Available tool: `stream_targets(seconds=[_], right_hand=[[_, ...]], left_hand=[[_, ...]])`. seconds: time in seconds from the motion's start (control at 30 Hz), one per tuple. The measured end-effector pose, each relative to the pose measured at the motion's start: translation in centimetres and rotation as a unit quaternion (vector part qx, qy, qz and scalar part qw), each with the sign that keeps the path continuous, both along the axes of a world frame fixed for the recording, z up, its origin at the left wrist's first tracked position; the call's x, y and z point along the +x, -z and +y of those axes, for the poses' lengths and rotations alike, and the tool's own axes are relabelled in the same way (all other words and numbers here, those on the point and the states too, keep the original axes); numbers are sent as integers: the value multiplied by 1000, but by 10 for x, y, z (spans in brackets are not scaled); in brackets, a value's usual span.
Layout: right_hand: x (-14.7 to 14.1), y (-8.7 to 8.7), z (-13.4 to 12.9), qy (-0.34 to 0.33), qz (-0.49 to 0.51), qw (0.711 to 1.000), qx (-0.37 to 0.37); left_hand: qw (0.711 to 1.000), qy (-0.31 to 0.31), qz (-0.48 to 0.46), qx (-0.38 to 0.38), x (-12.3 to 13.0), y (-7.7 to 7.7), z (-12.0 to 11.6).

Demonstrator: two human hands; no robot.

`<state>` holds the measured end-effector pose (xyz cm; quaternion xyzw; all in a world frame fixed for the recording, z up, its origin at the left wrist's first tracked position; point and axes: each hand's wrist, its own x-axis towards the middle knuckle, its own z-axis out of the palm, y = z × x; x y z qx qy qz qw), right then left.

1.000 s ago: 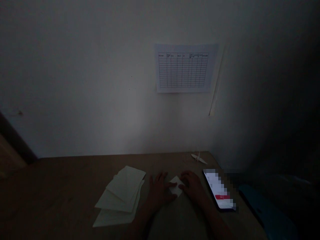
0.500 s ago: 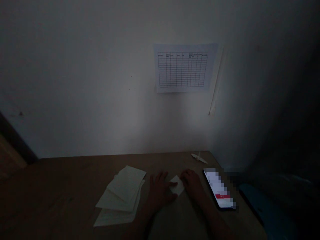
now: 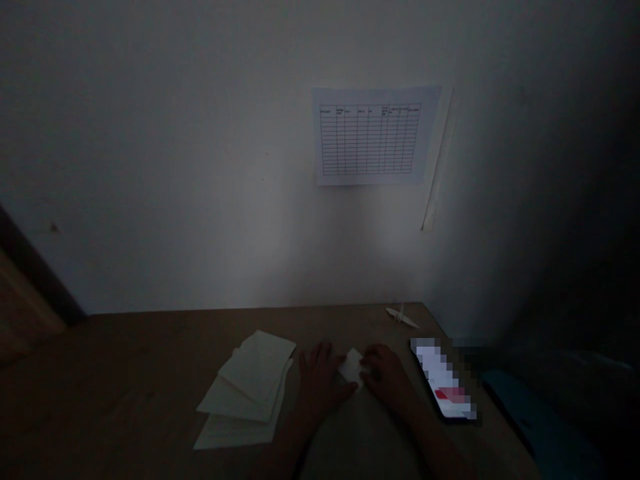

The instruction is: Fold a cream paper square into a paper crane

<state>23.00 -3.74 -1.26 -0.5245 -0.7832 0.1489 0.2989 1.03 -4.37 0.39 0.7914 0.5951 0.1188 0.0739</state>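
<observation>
A small folded white paper (image 3: 353, 364) lies on the table between my two hands, with a corner pointing away from me. My left hand (image 3: 323, 377) rests at its left side, fingers spread on the tabletop, the thumb pressing near the paper's lower corner. On the other side, my right hand (image 3: 385, 373) has its fingers curled, and thumb and fingertips pinch the paper's right edge. Past the right hand, near the far table edge, sits a folded paper crane (image 3: 401, 316).
A loose stack of pale paper sheets (image 3: 250, 383) lies left of my hands. At the right is a phone (image 3: 443, 380) with a lit screen. A printed table sheet (image 3: 375, 137) hangs on the wall behind the wooden table (image 3: 150, 373). Something blue (image 3: 535, 420) stands beyond the right edge.
My left thumb has moved off the upper part of the paper to its lower corner. The right thumb now shows at the paper's right edge. The view has shifted slightly.
</observation>
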Motion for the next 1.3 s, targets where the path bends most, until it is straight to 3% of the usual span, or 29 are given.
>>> stream_targets(seconds=[0.4, 0.67, 0.97, 1.3], right_hand=[[-1, -12, -8, -24, -44, 999, 0], [1, -10, -8, -39, -28, 999, -1], [5, 9, -1, -75, 49, 996, 23], [3, 2, -3, -78, 52, 996, -3]], left_hand=[[998, 33, -56, 14, -11, -13, 1], [994, 42, -81, 61, -11, -7, 5], [992, 50, -94, 63, -9, 6, 10], [990, 56, -89, 92, -9, 13, 12]])
